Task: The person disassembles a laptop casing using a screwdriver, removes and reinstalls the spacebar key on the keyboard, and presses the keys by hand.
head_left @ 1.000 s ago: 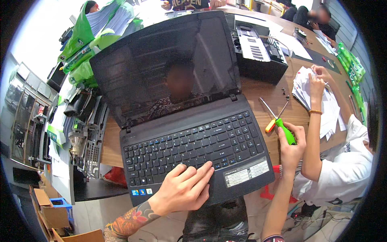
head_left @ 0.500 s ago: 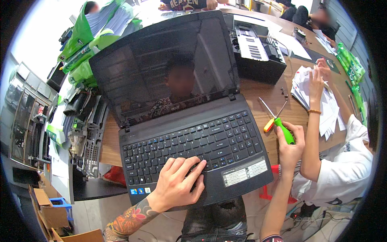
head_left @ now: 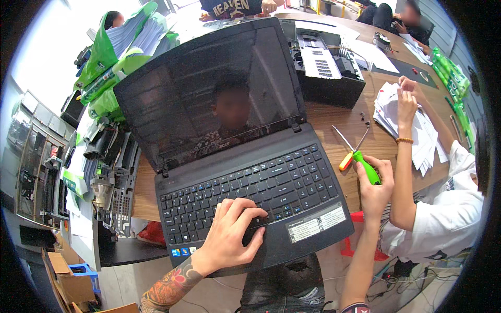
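A black laptop (head_left: 229,161) stands open, its dark screen (head_left: 203,88) showing a reflection. My left hand (head_left: 232,235) rests over the lower keyboard and palm rest, fingers curved and apart. My right hand (head_left: 377,188) grips a green-handled screwdriver (head_left: 368,169) just right of the laptop, its shaft pointing up and away. A yellow-and-orange screwdriver (head_left: 345,161) lies crossed near it on the wooden table (head_left: 323,115), and small dark parts (head_left: 364,120) sit beyond.
Another person (head_left: 433,219) at the right handles a paper pile (head_left: 417,135). Others (head_left: 235,8) sit across the table. A black device (head_left: 329,88) stands behind the laptop; green packages (head_left: 109,68) and metal parts (head_left: 107,177) crowd the left; cardboard boxes (head_left: 73,281) are at lower left.
My left fingers have curled further and shifted slightly left across the keys. My right hand still grips the screwdriver, with little movement. The neighbouring person's hands have moved slightly on the papers.
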Action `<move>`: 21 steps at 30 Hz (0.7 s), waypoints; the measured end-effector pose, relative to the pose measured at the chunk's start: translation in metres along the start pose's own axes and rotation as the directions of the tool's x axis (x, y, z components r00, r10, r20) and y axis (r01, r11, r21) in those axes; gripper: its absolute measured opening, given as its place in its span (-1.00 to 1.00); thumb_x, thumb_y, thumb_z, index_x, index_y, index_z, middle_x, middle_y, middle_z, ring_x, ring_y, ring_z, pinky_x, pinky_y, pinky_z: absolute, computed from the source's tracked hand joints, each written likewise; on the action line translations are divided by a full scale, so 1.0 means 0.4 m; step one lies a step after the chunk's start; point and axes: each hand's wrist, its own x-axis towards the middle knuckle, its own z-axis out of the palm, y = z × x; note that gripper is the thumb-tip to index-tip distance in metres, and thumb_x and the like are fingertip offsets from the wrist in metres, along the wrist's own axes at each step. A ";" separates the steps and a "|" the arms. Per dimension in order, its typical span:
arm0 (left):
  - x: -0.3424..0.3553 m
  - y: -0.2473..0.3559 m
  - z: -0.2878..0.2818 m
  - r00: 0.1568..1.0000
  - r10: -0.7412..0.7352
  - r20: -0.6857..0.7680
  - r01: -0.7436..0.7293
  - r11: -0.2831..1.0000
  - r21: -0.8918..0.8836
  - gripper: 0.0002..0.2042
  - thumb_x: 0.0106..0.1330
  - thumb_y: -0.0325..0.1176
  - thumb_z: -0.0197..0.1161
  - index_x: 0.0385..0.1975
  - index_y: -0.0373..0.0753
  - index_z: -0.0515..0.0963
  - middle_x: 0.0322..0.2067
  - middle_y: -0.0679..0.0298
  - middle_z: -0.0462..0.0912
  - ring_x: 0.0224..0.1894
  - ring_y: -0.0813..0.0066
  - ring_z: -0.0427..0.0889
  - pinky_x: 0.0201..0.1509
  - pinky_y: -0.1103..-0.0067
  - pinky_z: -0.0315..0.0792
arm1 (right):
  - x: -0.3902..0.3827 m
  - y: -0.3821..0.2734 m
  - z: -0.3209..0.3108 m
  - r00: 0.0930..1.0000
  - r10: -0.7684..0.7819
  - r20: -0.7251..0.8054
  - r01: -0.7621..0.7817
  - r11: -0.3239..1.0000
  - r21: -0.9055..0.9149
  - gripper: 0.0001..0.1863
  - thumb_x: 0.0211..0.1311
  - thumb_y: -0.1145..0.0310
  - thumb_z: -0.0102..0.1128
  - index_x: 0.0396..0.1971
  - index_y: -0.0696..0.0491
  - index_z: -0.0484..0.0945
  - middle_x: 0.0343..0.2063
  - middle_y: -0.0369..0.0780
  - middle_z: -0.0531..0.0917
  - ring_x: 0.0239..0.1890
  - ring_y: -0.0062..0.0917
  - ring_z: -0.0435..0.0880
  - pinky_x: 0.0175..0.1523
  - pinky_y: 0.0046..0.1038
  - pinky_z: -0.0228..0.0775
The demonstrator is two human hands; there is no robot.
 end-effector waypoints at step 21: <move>-0.008 0.017 0.007 0.996 0.058 -0.069 -0.051 0.993 0.102 -0.65 0.02 -0.41 0.43 -0.13 -0.26 0.63 -0.18 0.15 0.61 -0.16 0.17 0.56 -0.05 0.33 0.35 | -0.001 0.005 0.001 1.000 0.004 -0.026 -0.004 1.000 -0.009 -0.78 0.13 0.54 0.48 -0.21 0.15 0.71 -0.31 -0.22 0.65 -0.27 -0.45 0.63 -0.15 -0.43 0.45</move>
